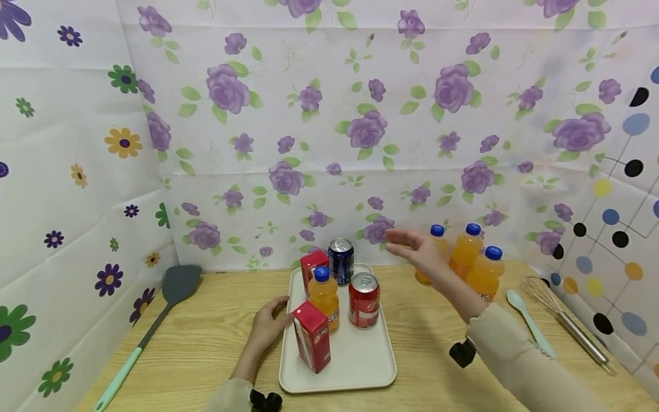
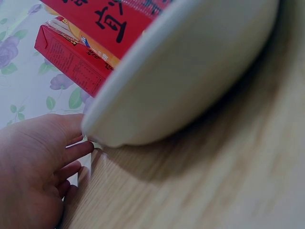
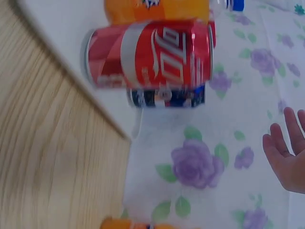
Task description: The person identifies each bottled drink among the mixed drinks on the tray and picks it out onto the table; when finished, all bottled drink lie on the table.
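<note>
A cream tray (image 1: 355, 366) lies on the wooden table. My left hand (image 1: 269, 325) holds its left rim; in the left wrist view, that hand (image 2: 38, 167) has one digit passing behind the rim and another finger low against the edge. On the tray stand a front red drink carton (image 1: 312, 337), an orange drink bottle (image 1: 324, 297), a red soda can (image 1: 364, 300), a dark blue can (image 1: 341, 263) and a rear red carton (image 1: 310, 266). My right hand (image 1: 418, 252) is raised in the air right of the tray, fingers extended, holding nothing; its fingers (image 3: 281, 140) show in the right wrist view.
Three orange drink bottles (image 1: 485, 274) with blue caps stand behind my right forearm. A pale green spoon (image 1: 530, 323) and a whisk (image 1: 571, 329) lie at the right. A grey spatula (image 1: 177, 286) with a green handle lies at the left. Flowered cloth (image 1: 329, 143) hangs behind the table.
</note>
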Demonstrator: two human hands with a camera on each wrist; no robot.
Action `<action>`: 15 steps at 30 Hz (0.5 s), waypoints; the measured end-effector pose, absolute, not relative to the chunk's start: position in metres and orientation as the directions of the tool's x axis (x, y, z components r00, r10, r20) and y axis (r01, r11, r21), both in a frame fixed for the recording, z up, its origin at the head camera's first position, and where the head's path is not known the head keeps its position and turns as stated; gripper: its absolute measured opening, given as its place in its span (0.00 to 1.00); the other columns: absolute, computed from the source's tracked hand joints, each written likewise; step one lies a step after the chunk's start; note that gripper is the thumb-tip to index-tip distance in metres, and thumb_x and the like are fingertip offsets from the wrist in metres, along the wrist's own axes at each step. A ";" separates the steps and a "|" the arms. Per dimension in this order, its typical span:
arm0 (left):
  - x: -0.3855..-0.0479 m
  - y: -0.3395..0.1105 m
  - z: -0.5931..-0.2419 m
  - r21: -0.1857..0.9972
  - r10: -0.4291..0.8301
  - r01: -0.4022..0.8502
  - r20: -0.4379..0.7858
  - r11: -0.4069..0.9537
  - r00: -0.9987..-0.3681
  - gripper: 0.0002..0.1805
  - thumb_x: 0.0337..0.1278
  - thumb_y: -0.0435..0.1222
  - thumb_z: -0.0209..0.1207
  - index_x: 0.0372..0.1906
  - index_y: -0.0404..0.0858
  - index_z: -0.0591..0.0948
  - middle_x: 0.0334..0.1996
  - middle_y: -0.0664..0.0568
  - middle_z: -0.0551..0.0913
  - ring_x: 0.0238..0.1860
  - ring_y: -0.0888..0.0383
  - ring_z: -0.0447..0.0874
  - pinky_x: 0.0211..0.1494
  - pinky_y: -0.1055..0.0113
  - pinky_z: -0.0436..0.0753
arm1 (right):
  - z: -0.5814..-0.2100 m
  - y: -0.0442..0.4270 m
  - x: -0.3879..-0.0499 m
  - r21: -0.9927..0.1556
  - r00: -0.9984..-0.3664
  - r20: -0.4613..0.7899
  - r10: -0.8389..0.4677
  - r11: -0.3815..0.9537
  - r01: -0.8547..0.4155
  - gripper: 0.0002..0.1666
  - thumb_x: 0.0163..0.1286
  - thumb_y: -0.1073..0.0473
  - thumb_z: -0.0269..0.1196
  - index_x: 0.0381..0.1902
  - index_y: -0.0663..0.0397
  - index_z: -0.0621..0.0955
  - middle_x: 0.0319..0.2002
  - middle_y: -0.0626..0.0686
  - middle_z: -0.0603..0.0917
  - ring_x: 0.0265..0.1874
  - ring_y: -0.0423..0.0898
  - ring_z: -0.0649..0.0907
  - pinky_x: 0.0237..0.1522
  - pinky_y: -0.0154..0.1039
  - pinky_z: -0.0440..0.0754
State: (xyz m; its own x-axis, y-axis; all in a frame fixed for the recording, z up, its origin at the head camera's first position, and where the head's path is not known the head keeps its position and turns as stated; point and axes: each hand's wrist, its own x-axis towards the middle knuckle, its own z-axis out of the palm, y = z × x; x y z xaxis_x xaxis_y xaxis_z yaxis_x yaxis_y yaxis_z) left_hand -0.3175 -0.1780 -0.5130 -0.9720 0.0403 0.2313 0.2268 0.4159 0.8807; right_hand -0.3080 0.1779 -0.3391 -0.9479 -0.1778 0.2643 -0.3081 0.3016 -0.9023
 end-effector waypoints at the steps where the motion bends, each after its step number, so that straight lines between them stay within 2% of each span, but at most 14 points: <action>1: -0.318 -0.179 -0.513 0.880 0.039 0.227 0.232 0.416 -0.972 0.24 0.55 0.29 0.62 0.59 0.29 0.77 0.57 0.34 0.80 0.63 0.39 0.75 0.71 0.47 0.70 | -0.340 0.171 -0.309 -0.903 -0.945 0.268 -0.188 0.292 -0.314 0.27 0.69 0.55 0.62 0.63 0.61 0.74 0.62 0.65 0.78 0.53 0.38 0.82 0.57 0.32 0.81; 5: -0.319 -0.180 -0.514 0.884 0.039 0.215 0.219 0.415 -0.975 0.25 0.55 0.30 0.61 0.60 0.29 0.76 0.58 0.35 0.80 0.64 0.40 0.74 0.72 0.47 0.69 | -0.346 0.143 -0.309 -0.919 -0.937 0.263 -0.230 0.237 -0.316 0.26 0.69 0.58 0.62 0.62 0.62 0.75 0.62 0.64 0.78 0.60 0.54 0.79 0.63 0.46 0.79; 8: -0.318 -0.180 -0.513 0.889 0.037 0.209 0.212 0.407 -0.977 0.25 0.55 0.29 0.61 0.60 0.29 0.76 0.59 0.35 0.79 0.65 0.40 0.74 0.72 0.47 0.69 | -0.353 0.122 -0.309 -0.926 -0.934 0.243 -0.261 0.224 -0.304 0.27 0.68 0.56 0.63 0.62 0.60 0.75 0.62 0.62 0.78 0.63 0.59 0.77 0.66 0.52 0.76; 15: -0.316 -0.180 -0.511 0.899 0.037 0.193 0.194 0.393 -0.980 0.25 0.55 0.29 0.61 0.60 0.29 0.76 0.60 0.35 0.79 0.66 0.40 0.73 0.73 0.48 0.69 | -0.362 0.082 -0.303 -0.914 -0.903 0.235 -0.359 0.236 -0.331 0.26 0.67 0.56 0.64 0.61 0.59 0.77 0.62 0.59 0.79 0.62 0.61 0.77 0.64 0.50 0.78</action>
